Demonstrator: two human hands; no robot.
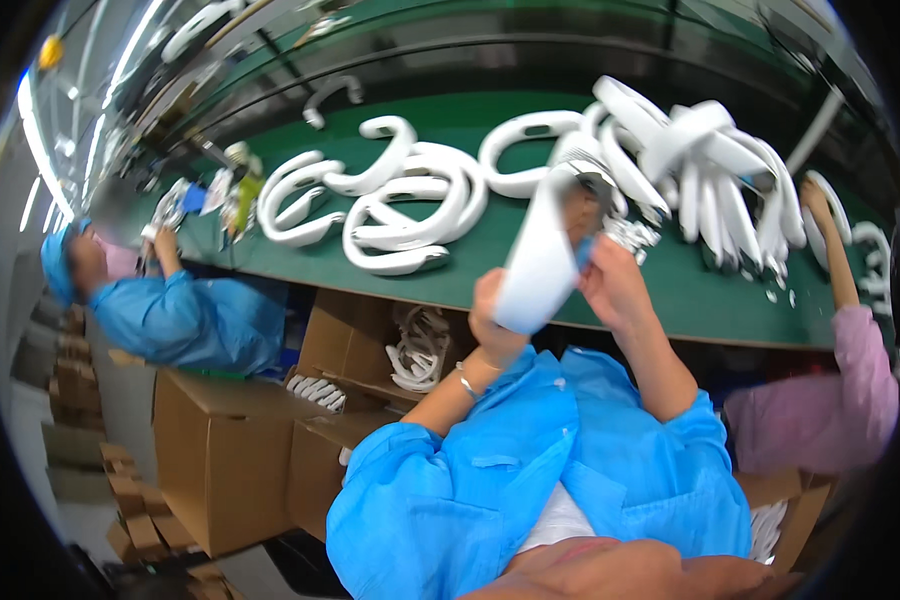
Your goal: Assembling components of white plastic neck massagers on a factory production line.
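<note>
My left hand (495, 320) is closed round the lower end of a white curved plastic piece (538, 265), raised above the near edge of the green bench. The piece looks like a neck-fan shell; its upper end is blurred and shows dark, ribbed parts. At its right side my right hand (615, 285) has its fingers pinched together, close to a small blue bit. What those fingers hold is too small to make out. Beyond the piece, a heap of similar white curved shells (710, 140) lies on the bench, with small white parts (632, 235) near it.
More C-shaped white shells (410, 215) lie left of centre on the green bench (300, 262). Cardboard boxes (220, 470) holding white parts stand below. A co-worker in blue (190, 320) sits at left; a pink-sleeved co-worker (860, 370) reaches onto the bench at right.
</note>
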